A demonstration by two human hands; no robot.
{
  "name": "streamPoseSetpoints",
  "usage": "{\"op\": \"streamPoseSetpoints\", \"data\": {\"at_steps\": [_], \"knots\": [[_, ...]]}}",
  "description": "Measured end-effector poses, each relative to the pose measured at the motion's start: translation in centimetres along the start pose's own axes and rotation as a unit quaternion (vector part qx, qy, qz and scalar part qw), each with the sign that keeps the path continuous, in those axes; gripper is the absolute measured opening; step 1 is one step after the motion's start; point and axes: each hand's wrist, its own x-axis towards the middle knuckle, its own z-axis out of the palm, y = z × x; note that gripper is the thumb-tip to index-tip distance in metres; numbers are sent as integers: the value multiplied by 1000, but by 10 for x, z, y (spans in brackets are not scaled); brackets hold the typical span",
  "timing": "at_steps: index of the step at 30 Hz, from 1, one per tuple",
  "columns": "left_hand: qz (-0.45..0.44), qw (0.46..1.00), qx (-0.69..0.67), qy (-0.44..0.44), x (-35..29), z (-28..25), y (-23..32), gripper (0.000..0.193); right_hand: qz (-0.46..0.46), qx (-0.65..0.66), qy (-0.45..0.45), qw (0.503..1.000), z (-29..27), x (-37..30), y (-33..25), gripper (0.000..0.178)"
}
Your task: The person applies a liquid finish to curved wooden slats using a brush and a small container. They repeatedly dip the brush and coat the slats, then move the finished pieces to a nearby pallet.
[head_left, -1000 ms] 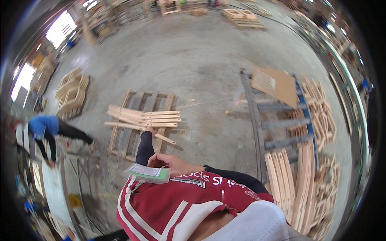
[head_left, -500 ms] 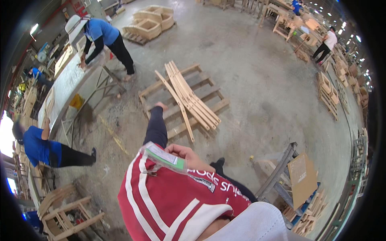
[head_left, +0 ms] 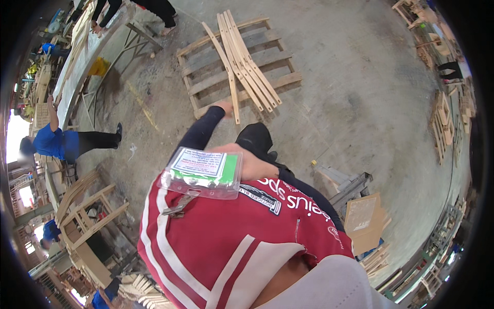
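My left hand [head_left: 222, 107] reaches forward at the front edge of a wooden pallet [head_left: 288, 80], close beside the lower end of a single bent wooden strip [head_left: 232, 92]. Its fingers are small and blurred, and contact with the strip cannot be made out. Several similar pale strips [head_left: 247, 64] with holes near their ends lie side by side across the pallet. My right hand [head_left: 254, 164] is in front of my chest, behind a clear badge holder [head_left: 200, 169] clipped to my red jacket. The badge covers its fingers, so whether they grip anything is hidden.
A person in blue [head_left: 50, 141] stands at the left by a long covered table [head_left: 77, 92]; another person works at its far end. A wooden chair frame [head_left: 95, 213] is at lower left. A metal stand [head_left: 350, 188] and cardboard [head_left: 363, 219] are at right.
My view has tilted downward and nearer to the pallet, which now appears higher. My left hand has come closer to the single strip's lower end. The badge has swung over my right hand's fingers.
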Motion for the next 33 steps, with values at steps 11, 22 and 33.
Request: {"op": "streamPoseSetpoints", "data": {"at_steps": [11,22,33], "knots": [[-144,915,-371,73,82,65,59,45,228,-44,346,909,-220,-31,-86,32],[-260,750,-595,125,164,58,133,61,406,-512,310,691,-506,-136,-84,38],[-416,594,-688,35,384,98,175,121,551,-716,-156,399,-627,-129,-60,69]]}}
